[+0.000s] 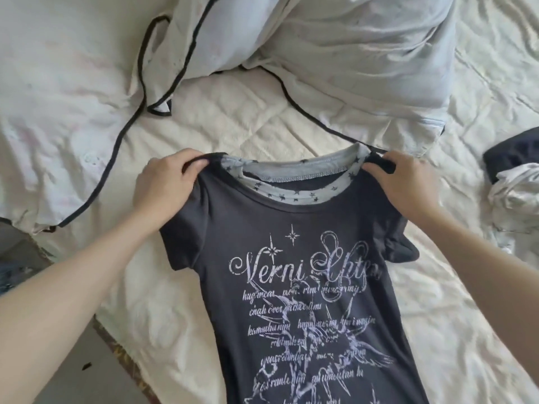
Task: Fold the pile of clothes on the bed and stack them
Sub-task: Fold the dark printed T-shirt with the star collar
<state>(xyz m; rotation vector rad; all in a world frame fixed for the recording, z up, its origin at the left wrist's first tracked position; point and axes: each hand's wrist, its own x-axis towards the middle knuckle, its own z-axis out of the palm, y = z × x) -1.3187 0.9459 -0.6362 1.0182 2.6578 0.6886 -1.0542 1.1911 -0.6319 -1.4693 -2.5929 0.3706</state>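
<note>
Two hands, left hand (pixel 167 182) and right hand (pixel 404 182), pinch the dark T-shirt (pixel 306 287) at its shoulders, its length running from mid-frame down to the lower edge.

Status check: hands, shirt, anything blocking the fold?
Left hand and right hand each grip a shoulder of the dark printed T-shirt. Print faces up. Loose clothes at right, apart.

A dark grey T-shirt (pixel 291 258) with pale script print and a star-patterned light collar hung front-up, lifted by its shoulders over the middle of the bed (pixel 233 126). More dark and white clothes (pixel 513 176) lay crumpled at the bed's right edge.
</note>
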